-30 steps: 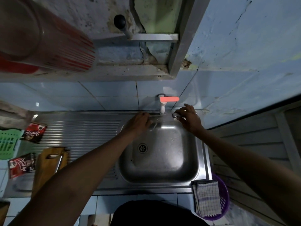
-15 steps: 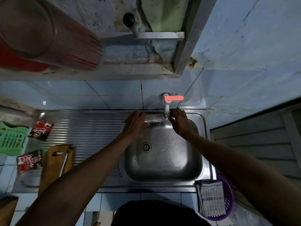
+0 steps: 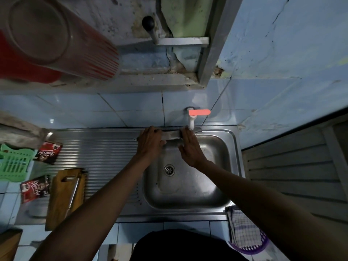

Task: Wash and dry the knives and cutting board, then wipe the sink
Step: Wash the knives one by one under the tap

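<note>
**Knife Goes Under the Tap at a Steel Sink**

While the cutting board [image 3: 65, 196] waits on the ribbed drainer with a second knife [image 3: 73, 193] lying along it, a person holds 1 knife [image 3: 171, 135] across the far rim of the sink [image 3: 232, 166], just below the white tap [image 3: 191, 121] with its red lever. The left hand [image 3: 149, 143] wraps around the handle end, fingers curled over it; the right hand [image 3: 189, 147] lies with straight fingers pressed flat on the blade near the spout. Whether water is running cannot be told in the dim light. By the look of things, the washing of the first knife is under way, with the board, the other knife and the sink wipe yet to come. Next the blade would need rubbing along its length, fingers kept off the edge, then drying, likely with the checked cloth [image 3: 243, 227] draped over the purple basket [image 3: 252, 248] at the sink's near right corner.
</note>
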